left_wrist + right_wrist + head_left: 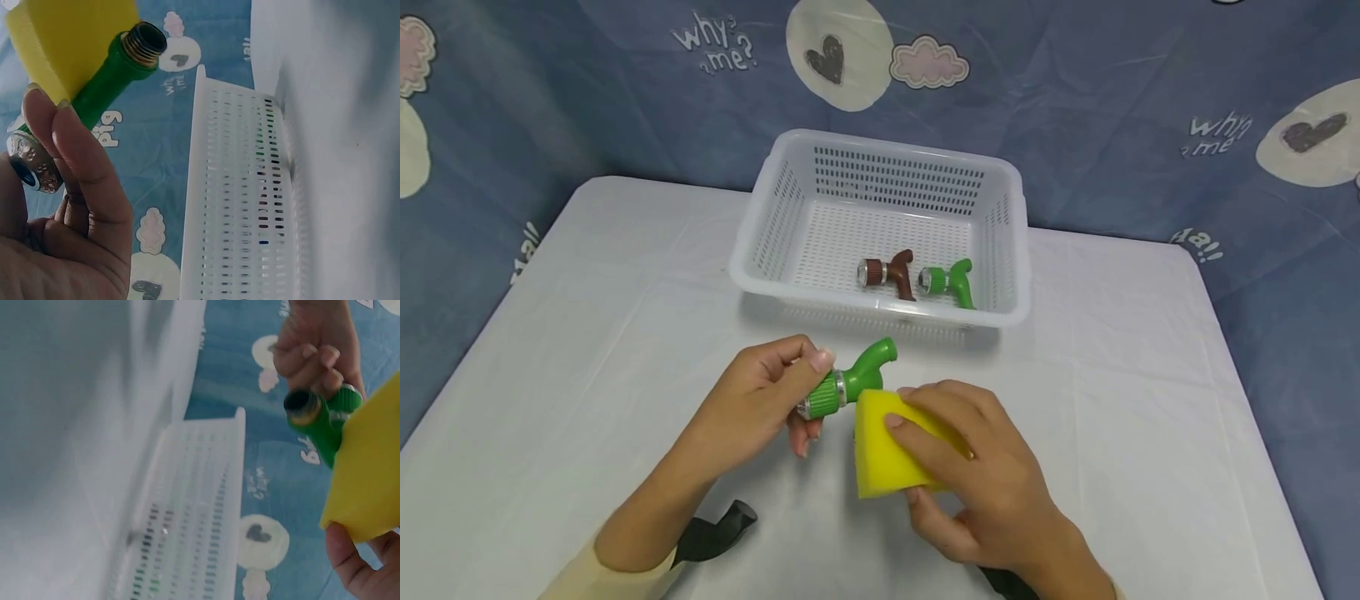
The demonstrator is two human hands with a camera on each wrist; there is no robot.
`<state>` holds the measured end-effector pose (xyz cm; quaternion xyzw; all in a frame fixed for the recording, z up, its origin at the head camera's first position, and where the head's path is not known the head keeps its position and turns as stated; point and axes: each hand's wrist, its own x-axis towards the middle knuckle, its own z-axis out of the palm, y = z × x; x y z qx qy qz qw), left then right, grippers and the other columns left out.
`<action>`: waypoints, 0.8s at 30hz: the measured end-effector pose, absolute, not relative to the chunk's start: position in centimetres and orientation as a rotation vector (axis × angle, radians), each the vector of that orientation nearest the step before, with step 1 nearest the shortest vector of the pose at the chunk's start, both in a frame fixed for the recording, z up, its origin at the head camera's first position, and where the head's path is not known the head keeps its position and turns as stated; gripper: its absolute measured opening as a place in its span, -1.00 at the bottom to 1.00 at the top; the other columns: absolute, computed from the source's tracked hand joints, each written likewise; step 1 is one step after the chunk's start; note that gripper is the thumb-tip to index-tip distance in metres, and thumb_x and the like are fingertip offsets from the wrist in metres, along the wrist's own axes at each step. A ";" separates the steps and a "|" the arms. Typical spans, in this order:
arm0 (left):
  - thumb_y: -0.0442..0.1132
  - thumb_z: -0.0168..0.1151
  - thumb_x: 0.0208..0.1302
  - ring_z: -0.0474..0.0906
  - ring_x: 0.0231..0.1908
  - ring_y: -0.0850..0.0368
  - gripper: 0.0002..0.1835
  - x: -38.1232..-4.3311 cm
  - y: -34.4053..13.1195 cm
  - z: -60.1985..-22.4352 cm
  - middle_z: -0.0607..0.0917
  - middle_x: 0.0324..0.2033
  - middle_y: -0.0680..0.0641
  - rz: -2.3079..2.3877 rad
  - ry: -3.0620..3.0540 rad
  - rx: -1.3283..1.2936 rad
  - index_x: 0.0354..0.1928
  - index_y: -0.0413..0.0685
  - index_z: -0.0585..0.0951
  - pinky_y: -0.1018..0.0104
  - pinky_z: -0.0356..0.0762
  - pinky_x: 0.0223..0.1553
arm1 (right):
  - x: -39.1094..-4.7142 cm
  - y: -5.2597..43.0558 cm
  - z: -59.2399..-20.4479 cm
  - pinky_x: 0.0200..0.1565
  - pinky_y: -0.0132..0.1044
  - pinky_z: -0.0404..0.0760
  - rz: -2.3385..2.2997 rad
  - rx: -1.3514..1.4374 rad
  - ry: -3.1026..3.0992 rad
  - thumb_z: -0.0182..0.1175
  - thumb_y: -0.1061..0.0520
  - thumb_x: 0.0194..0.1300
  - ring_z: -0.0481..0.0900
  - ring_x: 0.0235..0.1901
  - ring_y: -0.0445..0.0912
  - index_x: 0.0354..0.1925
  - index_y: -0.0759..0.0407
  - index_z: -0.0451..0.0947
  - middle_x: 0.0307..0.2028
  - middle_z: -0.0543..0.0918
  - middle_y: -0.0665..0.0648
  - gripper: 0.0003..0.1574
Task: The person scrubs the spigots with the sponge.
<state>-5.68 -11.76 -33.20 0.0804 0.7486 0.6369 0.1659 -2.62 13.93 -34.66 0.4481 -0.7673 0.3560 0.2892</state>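
Observation:
In the head view my left hand (767, 396) pinches a green plastic tap (867, 367) by its ribbed knob, thumb on top. The tap's curved spout points up and to the right; its threaded end (145, 45) shows in the left wrist view. My right hand (985, 467) grips a yellow sponge (887, 446) between thumb and fingers. The sponge is held against the tap's body and hides its lower part in the head view. Both hands are above the white table, in front of the basket.
A white perforated plastic basket (880, 307) stands at the back of the white-covered table (610, 333). Inside lie a brown tap (898, 271) and another green tap (958, 279). A printed blue curtain (662, 108) hangs behind. Black curved pieces (711, 537) show beside the wrists.

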 end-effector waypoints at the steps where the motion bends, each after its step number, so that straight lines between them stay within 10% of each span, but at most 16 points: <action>1: -0.06 0.13 0.63 0.56 -0.71 -0.15 -0.63 -5.7 -11.7 -33.2 0.61 -0.64 -0.20 1.807 2.133 0.223 -0.30 -0.22 0.53 0.04 0.68 -0.63 | -2.5 13.8 -34.8 0.09 -0.05 0.60 0.928 1.198 -2.071 0.01 0.00 0.47 0.56 0.01 0.19 0.10 0.23 0.68 0.10 0.65 0.31 -0.52; 24: -0.07 0.10 0.64 0.55 -0.71 -0.14 -0.63 -5.8 -11.9 -33.2 0.60 -0.63 -0.19 1.802 2.155 0.231 -0.30 -0.21 0.54 0.05 0.67 -0.64 | -2.1 13.9 -35.1 0.07 -0.13 0.60 0.999 1.259 -2.171 0.05 -0.07 0.47 0.55 -0.01 0.07 0.12 0.11 0.70 0.08 0.66 0.18 -0.53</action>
